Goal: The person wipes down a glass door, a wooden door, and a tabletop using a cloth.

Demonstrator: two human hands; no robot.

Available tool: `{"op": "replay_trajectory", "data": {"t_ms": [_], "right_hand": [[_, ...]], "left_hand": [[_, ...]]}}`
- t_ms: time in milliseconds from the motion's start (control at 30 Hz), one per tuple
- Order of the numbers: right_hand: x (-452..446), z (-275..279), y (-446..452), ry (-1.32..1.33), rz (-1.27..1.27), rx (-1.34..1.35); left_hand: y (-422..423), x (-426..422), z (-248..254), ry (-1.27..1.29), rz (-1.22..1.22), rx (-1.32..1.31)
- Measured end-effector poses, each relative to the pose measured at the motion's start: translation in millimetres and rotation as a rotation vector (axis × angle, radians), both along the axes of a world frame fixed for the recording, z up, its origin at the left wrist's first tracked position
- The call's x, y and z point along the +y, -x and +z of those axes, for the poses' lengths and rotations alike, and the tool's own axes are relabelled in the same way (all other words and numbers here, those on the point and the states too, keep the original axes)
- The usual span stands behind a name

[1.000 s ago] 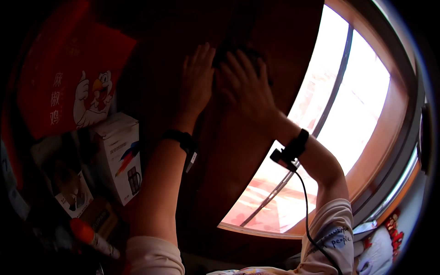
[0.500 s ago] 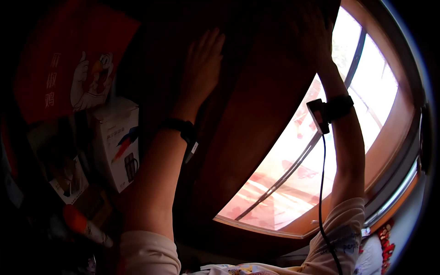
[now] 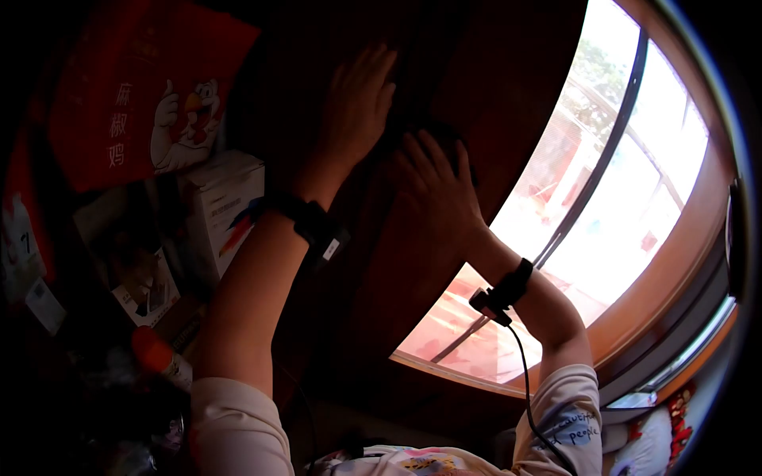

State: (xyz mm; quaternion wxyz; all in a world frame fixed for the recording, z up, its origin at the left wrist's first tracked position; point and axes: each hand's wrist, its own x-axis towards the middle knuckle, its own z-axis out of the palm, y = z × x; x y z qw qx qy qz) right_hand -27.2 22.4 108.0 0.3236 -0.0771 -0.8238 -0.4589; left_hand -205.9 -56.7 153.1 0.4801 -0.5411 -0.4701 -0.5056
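Note:
A dark brown wooden panel (image 3: pixel 381 270), dimly lit, stands before me. My left hand (image 3: pixel 357 107) lies flat against its upper part, fingers stretched out and nothing visible in them. Lower and to the right is my right hand (image 3: pixel 436 190), its fingers spread over the same panel. Something dark shows behind the right fingertips, too dim to make out. Each wrist wears a black band with a small device, and a black cable (image 3: pixel 520 357) hangs from the right one.
To the left are a red bag (image 3: pixel 87 127) with a cartoon chicken, a white printed box (image 3: pixel 230 198) and an orange-capped container (image 3: pixel 151 349). A bright window (image 3: pixel 619 182) in a wooden frame fills the right side.
My right hand has come down and left across the panel, from its top right edge to near my left hand. The left hand stays nearly in place.

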Motion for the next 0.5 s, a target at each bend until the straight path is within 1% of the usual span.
{"op": "replay_trajectory", "data": {"t_ms": [67,100,133,167,200,233,267,300,333,367,433,500], "right_hand": [[-2,-24,-2,0.157,0.079,-0.044],[-6,-32,-4,0.183,0.08,-0.04],[-10,-40,-7,0.265,0.126,-0.047],[-14,-49,-11,0.349,0.172,-0.053],[-15,-56,-12,0.371,0.177,-0.056],[-17,-63,-12,0.476,0.26,-0.032],[-19,-70,-14,0.579,0.342,-0.004],[-20,-73,-16,0.595,0.351,-0.005],[-21,-76,-18,0.695,0.412,-0.01],[-22,-80,-20,0.794,0.475,-0.015],[-17,-91,-21,0.824,0.523,0.003],[-13,-98,-24,0.845,0.566,0.028]], "left_hand": [[-30,-19,-39,0.068,-0.049,0.002],[-42,-24,-59,0.106,-0.095,0.008],[-53,-27,-80,0.13,-0.181,-0.007],[-65,-31,-100,0.158,-0.18,-0.013],[-76,-34,-118,0.192,-0.276,-0.123],[-84,-37,-135,0.228,-0.367,-0.238],[-89,-37,-154,0.249,-0.357,-0.246],[-92,-34,-171,0.29,-0.343,-0.307],[-94,-34,-182,0.332,-0.327,-0.367],[-96,-32,-191,0.347,-0.312,-0.369],[-101,-30,-202,0.439,-0.294,-0.369],[-102,-24,-207,0.425,-0.285,-0.375]]}}
